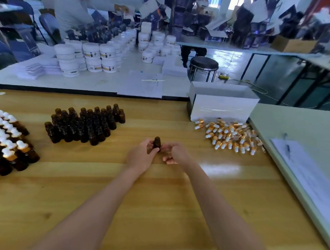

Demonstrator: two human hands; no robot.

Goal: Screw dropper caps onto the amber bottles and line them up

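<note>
Our left hand (140, 157) pinches one amber bottle (157, 143) upright, its neck left free for a cap. Our right hand (175, 154) sits just beside it, fingers loosely curled and seemingly empty, though blur hides any contact. Loose dropper caps (233, 136) lie at two o'clock, handy for that hand. Open bottles (85, 124) stand at ten and capped rows (8, 138) at nine on the table (157, 199).

One uncapped amber bottle (157, 142) sits upright mid-table, gripped by the left hand (140, 157). Uncapped bottle cluster (83, 124) stands upright back-left, with capped bottles (8, 143) in rows at the far left edge. Loose dropper caps (231, 135), white bulbs with gold collars, are heaped at right.
</note>
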